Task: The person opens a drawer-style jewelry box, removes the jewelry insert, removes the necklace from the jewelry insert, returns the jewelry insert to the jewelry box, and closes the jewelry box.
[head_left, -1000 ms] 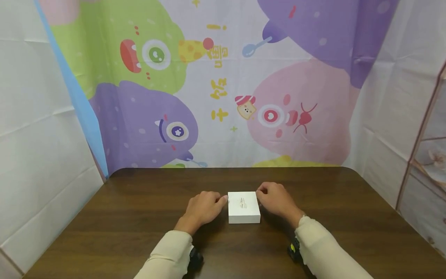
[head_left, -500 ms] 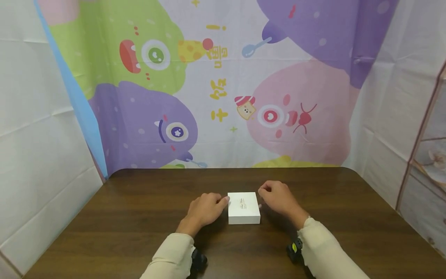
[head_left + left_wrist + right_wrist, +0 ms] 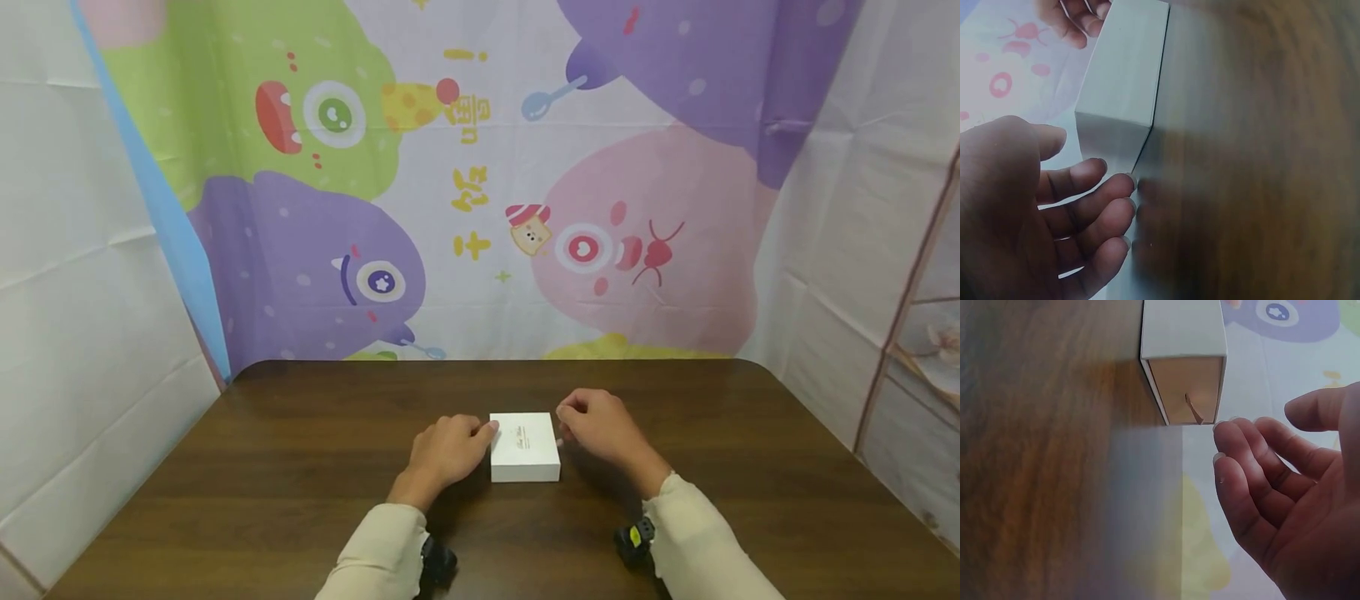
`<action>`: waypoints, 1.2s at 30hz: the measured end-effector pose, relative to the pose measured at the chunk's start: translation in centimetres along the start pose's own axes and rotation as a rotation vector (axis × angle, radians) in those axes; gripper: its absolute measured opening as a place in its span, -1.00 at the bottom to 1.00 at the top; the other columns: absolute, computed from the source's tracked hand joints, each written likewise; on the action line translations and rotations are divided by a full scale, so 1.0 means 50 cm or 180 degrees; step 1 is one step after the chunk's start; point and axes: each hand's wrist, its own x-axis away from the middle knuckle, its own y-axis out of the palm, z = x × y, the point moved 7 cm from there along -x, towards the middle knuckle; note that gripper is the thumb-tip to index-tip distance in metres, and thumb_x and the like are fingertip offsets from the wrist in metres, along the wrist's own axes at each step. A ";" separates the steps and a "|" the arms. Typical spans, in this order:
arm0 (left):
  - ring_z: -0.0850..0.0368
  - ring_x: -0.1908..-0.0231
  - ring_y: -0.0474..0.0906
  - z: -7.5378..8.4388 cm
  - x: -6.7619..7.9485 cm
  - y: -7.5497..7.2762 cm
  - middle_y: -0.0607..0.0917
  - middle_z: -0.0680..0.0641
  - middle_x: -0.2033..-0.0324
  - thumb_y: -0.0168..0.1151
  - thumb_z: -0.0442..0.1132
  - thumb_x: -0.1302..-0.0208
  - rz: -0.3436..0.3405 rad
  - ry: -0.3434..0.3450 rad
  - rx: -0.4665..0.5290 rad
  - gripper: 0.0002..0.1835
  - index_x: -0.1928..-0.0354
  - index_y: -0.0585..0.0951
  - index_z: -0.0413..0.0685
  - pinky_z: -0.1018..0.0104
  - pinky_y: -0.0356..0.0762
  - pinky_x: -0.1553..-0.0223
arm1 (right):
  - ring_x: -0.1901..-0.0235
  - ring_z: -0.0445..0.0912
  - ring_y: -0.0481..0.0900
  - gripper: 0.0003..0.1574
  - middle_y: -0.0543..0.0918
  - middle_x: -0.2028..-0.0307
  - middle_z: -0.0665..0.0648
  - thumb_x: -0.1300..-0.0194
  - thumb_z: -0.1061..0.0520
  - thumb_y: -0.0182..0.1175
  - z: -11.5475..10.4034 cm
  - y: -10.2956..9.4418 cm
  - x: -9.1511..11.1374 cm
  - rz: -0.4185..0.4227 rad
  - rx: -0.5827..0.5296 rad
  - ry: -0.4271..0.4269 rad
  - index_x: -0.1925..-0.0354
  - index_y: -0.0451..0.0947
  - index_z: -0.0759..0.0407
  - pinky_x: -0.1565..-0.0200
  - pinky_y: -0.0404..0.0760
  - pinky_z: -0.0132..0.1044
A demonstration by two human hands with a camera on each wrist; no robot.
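Observation:
A small white drawer box (image 3: pixel 525 447) with faint printed script on its lid sits flat on the brown table. Its right end, seen in the right wrist view, shows a tan drawer front (image 3: pixel 1172 381) with a short ribbon pull (image 3: pixel 1194 409). At the box's left side is my left hand (image 3: pixel 448 450), thumb at the top left edge and fingers loosely bent beside the left wall (image 3: pixel 1110 140). Just off the right end hovers my right hand (image 3: pixel 602 427); its relaxed fingers (image 3: pixel 1235 487) hold nothing and are apart from the ribbon.
The wooden table (image 3: pixel 300 467) extends around the box on all sides. Behind it hangs a cloth printed with cartoon monsters (image 3: pixel 480 317). Pale cloth panels (image 3: pixel 97 333) stand at both sides. Each wrist carries a black camera (image 3: pixel 438 562).
My right hand has drawn slightly to the right, away from the box, and the ribbon pull has come into sight. My left thumb has shifted a little rightward at the lid's edge.

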 end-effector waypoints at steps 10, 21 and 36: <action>0.12 0.51 0.43 0.003 0.007 -0.006 0.52 0.07 0.59 0.02 0.22 -0.46 -0.0005 -0.0065 0.0013 -0.54 0.40 0.64 0.07 0.14 0.30 0.41 | 0.37 0.08 0.67 -0.74 0.69 0.39 0.20 -0.43 0.13 0.14 0.008 0.004 0.006 0.0008 -0.0263 0.0154 0.19 0.65 0.30 0.36 0.58 -0.21; 0.10 0.56 0.42 -0.004 0.021 0.001 0.50 0.05 0.64 0.06 0.18 -0.46 0.0025 -0.0091 0.0010 -0.57 0.47 0.60 0.09 0.14 0.29 0.44 | 0.44 -0.03 0.60 -0.76 0.66 0.44 0.17 -0.43 0.12 0.14 0.007 0.024 0.015 -0.0075 -0.0135 0.0146 0.23 0.64 0.26 0.37 0.50 -0.20; 0.13 0.56 0.40 0.001 0.008 0.013 0.50 0.08 0.62 0.04 0.20 -0.45 -0.0005 -0.0077 0.0100 -0.56 0.45 0.62 0.09 0.17 0.29 0.46 | 0.48 -0.10 0.56 -0.75 0.64 0.43 0.07 -0.43 0.10 0.12 0.010 0.023 0.008 -0.0133 0.0203 0.0102 0.19 0.66 0.22 0.42 0.48 -0.19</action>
